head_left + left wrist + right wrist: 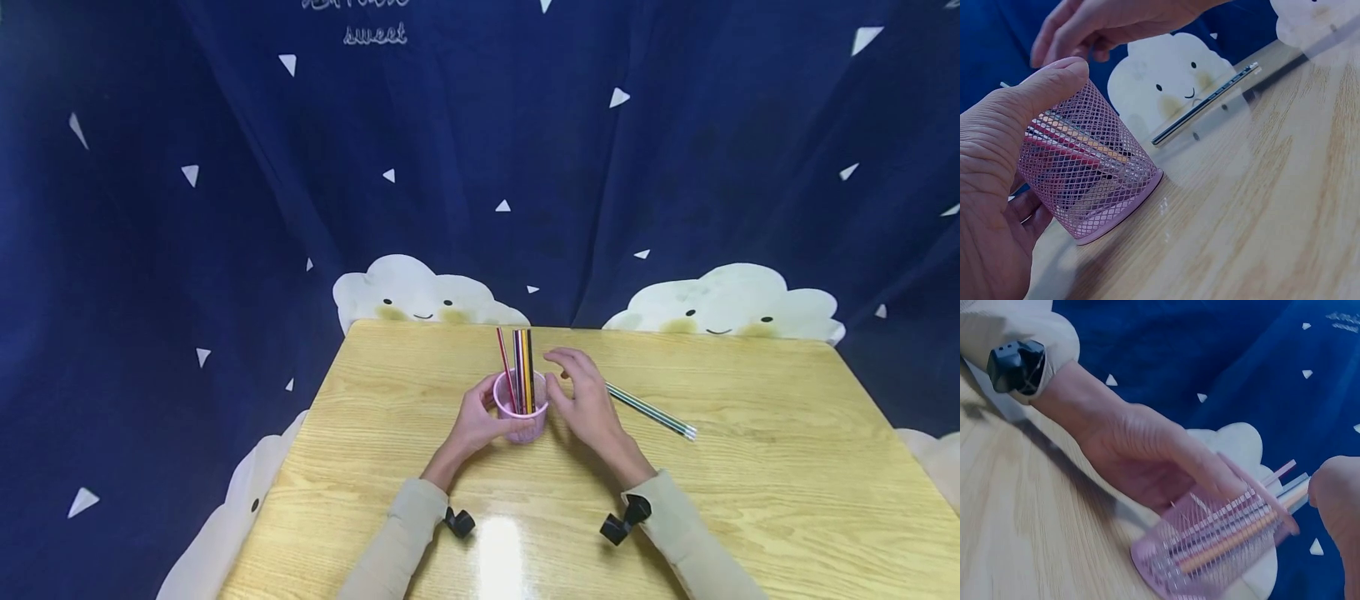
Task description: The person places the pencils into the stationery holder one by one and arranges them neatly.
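A pink mesh pen cup [529, 432] stands on the table, holding several pencils [522, 367] in dark, yellow, white and red. My left hand [477, 423] grips the cup from the left; in the left wrist view its thumb lies over the rim of the mesh cup [1094, 169]. Just right of the rim is my right hand [591, 407], its fingers apart and bent, with nothing seen between them. In the right wrist view only part of the right hand [1342, 512] shows, beside the pencil tops. Green striped pencils [652, 412] lie on the table beyond the right hand, which partly hides them.
The light wooden table [750, 500] reaches back to a dark blue curtain [465, 125] printed with white clouds and triangles. Small black cameras [617, 528] are strapped at both wrists.
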A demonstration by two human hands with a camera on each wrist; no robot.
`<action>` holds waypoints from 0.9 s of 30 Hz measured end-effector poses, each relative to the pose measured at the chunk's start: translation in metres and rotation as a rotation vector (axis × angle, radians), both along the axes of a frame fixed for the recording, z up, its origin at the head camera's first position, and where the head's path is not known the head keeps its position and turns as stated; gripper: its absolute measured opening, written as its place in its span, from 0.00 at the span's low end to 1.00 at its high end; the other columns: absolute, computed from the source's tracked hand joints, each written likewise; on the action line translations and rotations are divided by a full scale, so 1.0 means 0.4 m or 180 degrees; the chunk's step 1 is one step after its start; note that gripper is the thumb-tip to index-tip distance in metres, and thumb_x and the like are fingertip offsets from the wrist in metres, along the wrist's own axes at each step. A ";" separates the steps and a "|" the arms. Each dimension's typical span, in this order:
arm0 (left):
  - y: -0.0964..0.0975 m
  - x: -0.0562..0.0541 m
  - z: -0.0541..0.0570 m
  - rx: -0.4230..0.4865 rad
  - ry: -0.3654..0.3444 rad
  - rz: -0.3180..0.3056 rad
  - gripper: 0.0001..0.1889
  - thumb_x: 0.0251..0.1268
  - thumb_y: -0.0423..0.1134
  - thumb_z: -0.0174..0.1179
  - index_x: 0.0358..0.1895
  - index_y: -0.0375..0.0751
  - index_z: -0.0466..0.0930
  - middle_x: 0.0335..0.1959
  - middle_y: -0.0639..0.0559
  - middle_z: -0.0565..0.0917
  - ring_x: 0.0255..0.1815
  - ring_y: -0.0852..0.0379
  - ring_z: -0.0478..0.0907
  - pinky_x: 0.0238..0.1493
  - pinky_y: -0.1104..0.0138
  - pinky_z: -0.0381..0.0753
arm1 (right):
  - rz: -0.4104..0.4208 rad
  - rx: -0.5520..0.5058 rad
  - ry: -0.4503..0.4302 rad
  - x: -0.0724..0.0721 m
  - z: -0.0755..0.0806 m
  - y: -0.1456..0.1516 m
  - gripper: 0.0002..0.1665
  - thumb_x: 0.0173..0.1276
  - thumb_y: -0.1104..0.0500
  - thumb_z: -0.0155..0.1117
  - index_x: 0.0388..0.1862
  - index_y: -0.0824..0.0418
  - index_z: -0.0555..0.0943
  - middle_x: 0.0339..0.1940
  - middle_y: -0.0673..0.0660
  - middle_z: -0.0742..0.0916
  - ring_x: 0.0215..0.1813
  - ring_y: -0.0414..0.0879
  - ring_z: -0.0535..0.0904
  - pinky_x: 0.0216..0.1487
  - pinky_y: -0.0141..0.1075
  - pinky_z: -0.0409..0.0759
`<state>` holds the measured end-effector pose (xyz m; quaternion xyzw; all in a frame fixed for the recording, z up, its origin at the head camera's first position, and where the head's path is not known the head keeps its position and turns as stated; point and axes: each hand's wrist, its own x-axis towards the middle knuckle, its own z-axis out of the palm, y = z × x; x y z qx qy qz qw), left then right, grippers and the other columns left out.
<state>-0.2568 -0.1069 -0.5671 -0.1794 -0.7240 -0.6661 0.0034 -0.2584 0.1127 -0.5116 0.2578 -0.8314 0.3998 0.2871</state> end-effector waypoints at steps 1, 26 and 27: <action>0.001 0.000 0.001 0.0005 -0.0007 -0.0007 0.46 0.44 0.30 0.82 0.73 0.39 0.73 0.64 0.41 0.83 0.63 0.43 0.81 0.70 0.52 0.77 | -0.0033 -0.0017 0.0005 -0.001 -0.004 0.012 0.19 0.69 0.68 0.68 0.58 0.64 0.84 0.59 0.61 0.86 0.46 0.51 0.81 0.43 0.48 0.85; 0.002 0.004 -0.001 -0.0094 0.0019 0.0049 0.46 0.43 0.36 0.85 0.72 0.44 0.75 0.63 0.48 0.84 0.62 0.48 0.81 0.68 0.55 0.79 | -0.0593 0.0679 -0.0311 0.031 -0.125 0.213 0.19 0.68 0.68 0.67 0.57 0.66 0.87 0.60 0.63 0.88 0.49 0.58 0.79 0.48 0.50 0.76; 0.002 0.003 0.000 -0.0093 0.0021 0.0051 0.46 0.43 0.35 0.85 0.72 0.44 0.75 0.63 0.48 0.84 0.62 0.49 0.81 0.68 0.55 0.79 | -0.0601 0.0738 -0.0359 0.034 -0.130 0.218 0.19 0.68 0.67 0.67 0.58 0.65 0.86 0.60 0.63 0.88 0.50 0.59 0.79 0.49 0.50 0.76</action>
